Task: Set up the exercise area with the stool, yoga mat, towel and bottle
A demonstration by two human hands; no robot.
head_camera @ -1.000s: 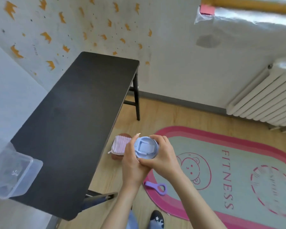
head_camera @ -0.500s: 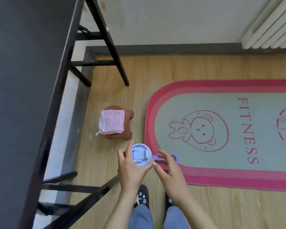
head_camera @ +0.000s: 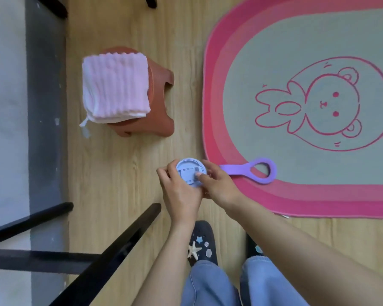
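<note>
While seen from above, bottle (head_camera: 191,171) is gripped round its side by curled left hand (head_camera: 181,195); lid is pinched by right hand (head_camera: 219,184), thumb on top. Bottle is held just beside yoga mat (head_camera: 296,195). Purple strap (head_camera: 252,171) is seen over the mat's edge. Towel (head_camera: 114,87) is laid on stool (head_camera: 159,102).
</note>
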